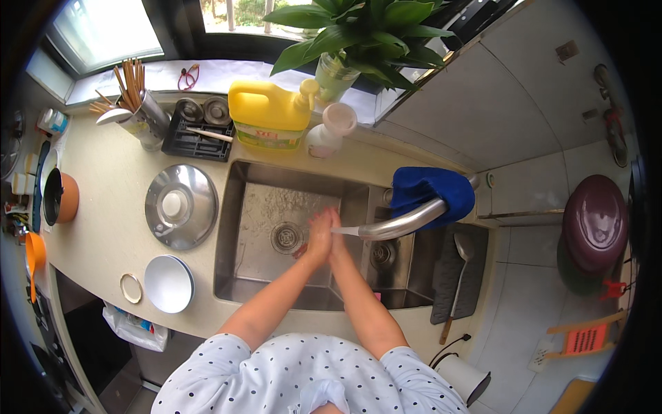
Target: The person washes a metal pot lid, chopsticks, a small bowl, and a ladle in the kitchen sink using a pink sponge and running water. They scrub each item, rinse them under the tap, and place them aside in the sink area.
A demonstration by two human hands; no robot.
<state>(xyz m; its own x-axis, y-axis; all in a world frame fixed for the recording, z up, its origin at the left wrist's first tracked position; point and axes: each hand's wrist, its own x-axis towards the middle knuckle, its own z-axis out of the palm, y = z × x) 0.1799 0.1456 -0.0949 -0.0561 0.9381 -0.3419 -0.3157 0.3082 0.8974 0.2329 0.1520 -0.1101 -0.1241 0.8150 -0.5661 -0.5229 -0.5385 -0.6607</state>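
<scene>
My left hand (319,236) and my right hand (336,231) are pressed palm to palm over the left basin of the steel sink (234,228). Their fingers stretch away from me, and neither hand appears to hold anything. The tip of the curved metal faucet (403,221) comes in from the right, right beside my right hand. Water seems to run over the hands, and ripples show on the basin floor. A round drain (286,238) lies just left of my left hand. Something small and reddish below the left hand is too unclear to name.
A blue cloth (431,196) drapes over the faucet. Behind the sink stand a yellow jug (269,114) and a white bottle (331,130). Left lie a steel lid (181,207) and white bowls (169,283). A spatula (457,283) rests on a dark mat at right.
</scene>
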